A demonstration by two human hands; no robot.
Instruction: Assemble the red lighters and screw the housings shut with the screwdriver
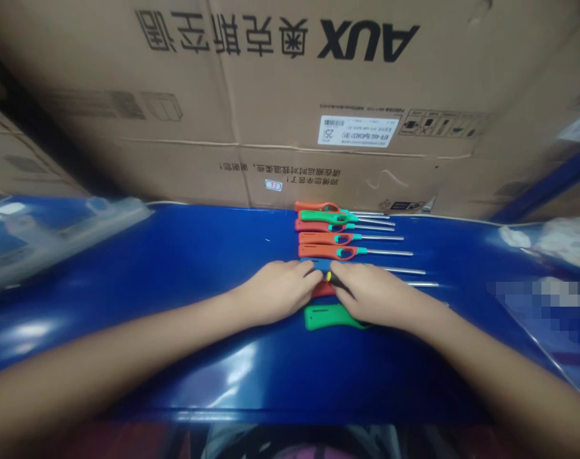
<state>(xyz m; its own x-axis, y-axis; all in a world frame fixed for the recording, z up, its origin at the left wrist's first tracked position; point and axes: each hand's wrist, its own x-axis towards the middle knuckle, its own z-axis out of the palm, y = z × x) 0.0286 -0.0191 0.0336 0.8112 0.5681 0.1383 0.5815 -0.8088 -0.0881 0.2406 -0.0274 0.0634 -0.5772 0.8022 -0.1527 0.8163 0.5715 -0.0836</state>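
Note:
A row of long-nosed gas lighters lies on the blue shelf (189,255), metal tubes pointing right. My left hand (278,290) is closed, its fingertips at the blue lighter (313,262) and just above the red lighter (322,290); what it pinches is hidden. In my right hand (373,290) is a black stick-like tool with a yellow end (330,277), mostly covered by the fingers. Nearest me, a green lighter (331,316) lies partly under that hand. Beyond both hands are orange lighters (326,250) and another green lighter (319,217), which rests on top of others.
A large cardboard box (271,127) with upside-down print stands behind the row. At the left lies a clear plastic package (94,233). Plastic-wrapped goods (567,242) are at the right, near a blue upright (567,169). The shelf's front edge (223,415) runs close to me.

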